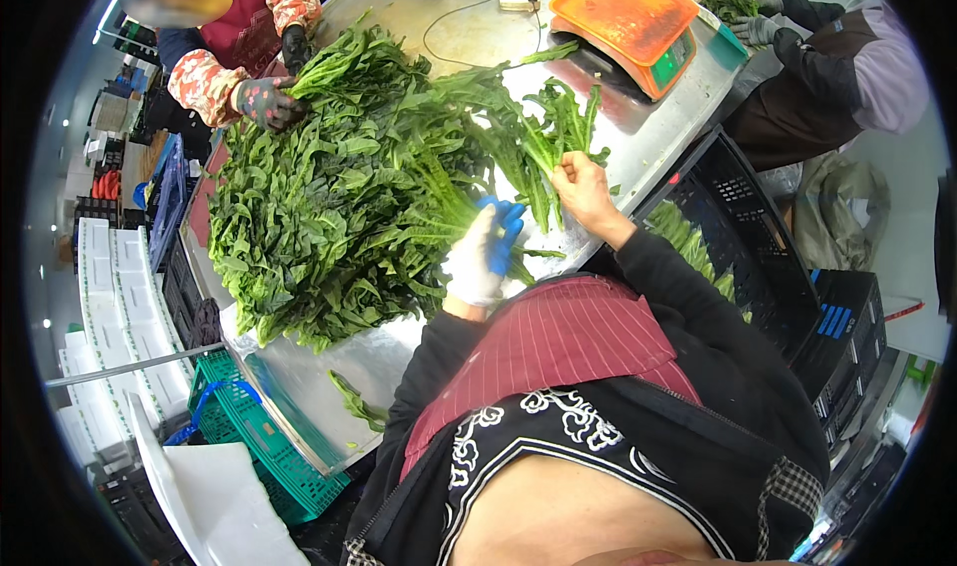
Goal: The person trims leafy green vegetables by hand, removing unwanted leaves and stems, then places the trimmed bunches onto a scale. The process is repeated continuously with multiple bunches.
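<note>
My left hand (481, 255), in a white glove with blue fingers, is closed around the stem ends of a bunch of long green leafy vegetables (441, 205). The bunch's leaves point away from me, over the edge of the large heap. My right hand (588, 192) is bare and pinches the pale stem of a leafy stalk (540, 145) between thumb and fingertips. More loose stalks (572, 113) lie just beyond it on the metal tabletop (321, 383). The big heap of leafy greens (321, 207) spreads to the left of both hands.
A digital scale with an orange tray (624, 12) stands at the far right. Black crates (755, 222) with greens inside are at my right. A green plastic basket (262, 454) is below the table's left corner. Across the heap, a co-worker's gloved hand (269, 104) holds greens; another person (815, 65) works beyond the scale.
</note>
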Action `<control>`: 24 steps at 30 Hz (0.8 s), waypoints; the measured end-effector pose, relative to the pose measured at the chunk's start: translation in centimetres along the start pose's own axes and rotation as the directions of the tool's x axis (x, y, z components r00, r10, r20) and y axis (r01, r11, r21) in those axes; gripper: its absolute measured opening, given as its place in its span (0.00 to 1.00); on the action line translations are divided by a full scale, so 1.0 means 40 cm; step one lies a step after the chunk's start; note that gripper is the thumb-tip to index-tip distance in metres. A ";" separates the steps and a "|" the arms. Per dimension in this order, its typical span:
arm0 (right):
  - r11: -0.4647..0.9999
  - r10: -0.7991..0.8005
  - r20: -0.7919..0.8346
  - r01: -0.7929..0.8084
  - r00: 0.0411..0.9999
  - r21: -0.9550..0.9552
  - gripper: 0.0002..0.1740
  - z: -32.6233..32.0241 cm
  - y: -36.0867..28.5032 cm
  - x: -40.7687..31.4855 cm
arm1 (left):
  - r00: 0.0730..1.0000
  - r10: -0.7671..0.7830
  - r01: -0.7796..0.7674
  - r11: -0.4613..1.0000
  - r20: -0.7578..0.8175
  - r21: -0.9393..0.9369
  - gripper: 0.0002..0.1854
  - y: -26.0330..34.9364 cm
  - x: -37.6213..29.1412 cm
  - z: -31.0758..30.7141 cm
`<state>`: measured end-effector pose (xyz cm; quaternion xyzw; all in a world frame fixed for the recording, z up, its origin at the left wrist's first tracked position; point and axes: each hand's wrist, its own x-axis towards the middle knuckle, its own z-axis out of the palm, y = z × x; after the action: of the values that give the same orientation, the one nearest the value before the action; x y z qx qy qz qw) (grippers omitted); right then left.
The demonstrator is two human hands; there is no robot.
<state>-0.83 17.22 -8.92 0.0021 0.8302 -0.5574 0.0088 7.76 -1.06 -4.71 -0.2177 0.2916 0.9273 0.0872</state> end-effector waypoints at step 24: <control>0.950 -0.033 0.358 0.141 0.933 -0.279 0.19 -0.001 0.036 0.045 | 0.915 0.367 -0.331 0.450 0.166 0.829 0.16 0.085 -0.064 -0.028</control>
<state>-2.61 17.81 -10.26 -0.1353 0.8896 -0.4160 0.1313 9.47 -4.58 -2.68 -0.1006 0.7419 0.6627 -0.0163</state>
